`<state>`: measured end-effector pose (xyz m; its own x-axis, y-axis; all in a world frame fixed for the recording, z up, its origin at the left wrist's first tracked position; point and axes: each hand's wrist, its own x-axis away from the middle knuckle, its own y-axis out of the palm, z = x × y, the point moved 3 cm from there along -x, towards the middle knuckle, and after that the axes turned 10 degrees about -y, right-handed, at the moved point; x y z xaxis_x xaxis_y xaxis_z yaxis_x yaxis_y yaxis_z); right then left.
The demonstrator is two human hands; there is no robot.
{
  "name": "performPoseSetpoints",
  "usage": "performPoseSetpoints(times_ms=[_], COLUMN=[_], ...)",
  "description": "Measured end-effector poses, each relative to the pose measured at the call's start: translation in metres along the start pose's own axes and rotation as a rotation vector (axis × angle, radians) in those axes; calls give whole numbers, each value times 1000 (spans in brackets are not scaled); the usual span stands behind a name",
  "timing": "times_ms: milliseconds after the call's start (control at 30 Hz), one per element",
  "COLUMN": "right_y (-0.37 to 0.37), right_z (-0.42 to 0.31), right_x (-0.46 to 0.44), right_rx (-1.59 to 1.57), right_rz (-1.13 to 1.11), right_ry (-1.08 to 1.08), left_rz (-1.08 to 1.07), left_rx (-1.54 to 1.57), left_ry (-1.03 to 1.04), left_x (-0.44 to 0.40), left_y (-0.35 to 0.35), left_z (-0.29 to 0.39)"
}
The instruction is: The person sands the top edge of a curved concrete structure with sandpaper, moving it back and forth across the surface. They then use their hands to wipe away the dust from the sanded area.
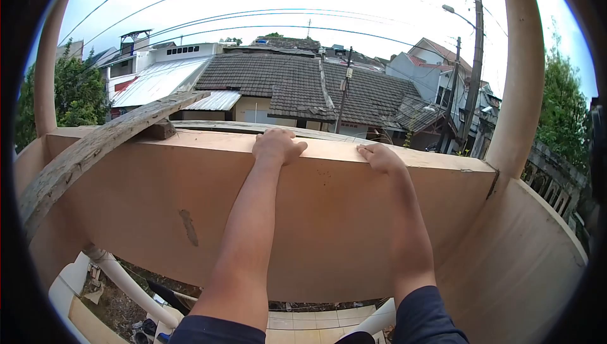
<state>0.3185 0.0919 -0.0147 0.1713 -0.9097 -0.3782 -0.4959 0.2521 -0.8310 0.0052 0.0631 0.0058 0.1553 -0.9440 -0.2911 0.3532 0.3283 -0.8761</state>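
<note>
My left hand [275, 146] rests on the top of a peach-painted concrete wall [335, 217], thumb spread to the right and fingers reaching toward the far edge. To its right, my right hand [381, 157] lies on the same ledge with its fingers stretched out to the left. Both arms extend forward from dark blue sleeves, and neither hand holds a loose object. A rough wooden plank [95, 145] slants over the wall on the left, beside a small wood block [157, 129]. The far sides of my fingers are partly hidden.
Round pillars stand at the left [47, 72] and right [525, 72] ends of the wall. Below are a tiled floor [310, 326], a white pipe [136, 287] and littered ground. Beyond the wall are tiled roofs [265, 78], utility poles [474, 66] and overhead wires.
</note>
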Motion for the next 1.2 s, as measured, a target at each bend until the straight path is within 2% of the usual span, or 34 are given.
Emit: performPoseSetpoints(times_ms=[33, 100, 167, 233, 300, 333, 367, 433, 467, 500, 567, 633, 700, 733, 767, 867, 1000, 1067, 1100, 1200], right_y=[-6, 17, 20, 26, 17, 3, 17, 38, 44, 45, 49, 36, 21, 23, 29, 39, 28, 16, 23, 50], right_z=[-34, -23, -32, -31, -18, -38, -43, -54, -65, -60, -56, -30, -15, -19, -24, -61, -38, -23, -25, -60], right_x=[25, 29, 43, 48, 36, 44, 43, 42, 50, 53, 58, 50, 49, 51, 54, 71, 67, 63, 64, 71], right_rx=[-6, -104, -114, -139, -28, 30, 35, 238, 196, 202, 107, 121, 277, 253, 262, 78, 81, 242, 244, 205], right_rz=[-28, -13, 57, 119, 168, 144, 143, 495, 530, 537, 658, 628, 594, 604, 595, 622, 613, 581, 570, 787], right_ry=[-17, -422, -436, -435, -261, -28, -16, -61, -209, -215, -578, -493, -207, -194, -189, -625, -557, -156, -157, -490], left_rz=[-40, -8, -60, 3, 0, 38, 28, 19, 24, 33, 75, 72, 44, 38, 10, -2, 59, 74, 83, 132], left_rx=[21, 27, 33, 7, -3, 3, 7, 53, 57, 64, 95, 111, 102, 112, 87, 64, 62, 81, 113, 150], left_ry=[-12, -7, -83, -68, -24, -12, -6, -51, -19, -16, -68, -97, -77, -80, -80, -54, -41, -63, -88, -64], left_x=[0, -4, 6, 2, -1, 0, 2, 11, -1, -3, -2, 5, 7, 8, 9, -2, -3, 4, 8, 5], left_y=[2, 1, -4, 1, 1, 1, 3, -7, 1, 4, 6, -1, -3, -5, -8, 4, 5, 0, 0, 2], left_z=[-1, 1, 0, -3, -2, -1, 0, 2, -1, 0, -4, -2, 0, 0, 1, -2, -4, 0, 0, -2])
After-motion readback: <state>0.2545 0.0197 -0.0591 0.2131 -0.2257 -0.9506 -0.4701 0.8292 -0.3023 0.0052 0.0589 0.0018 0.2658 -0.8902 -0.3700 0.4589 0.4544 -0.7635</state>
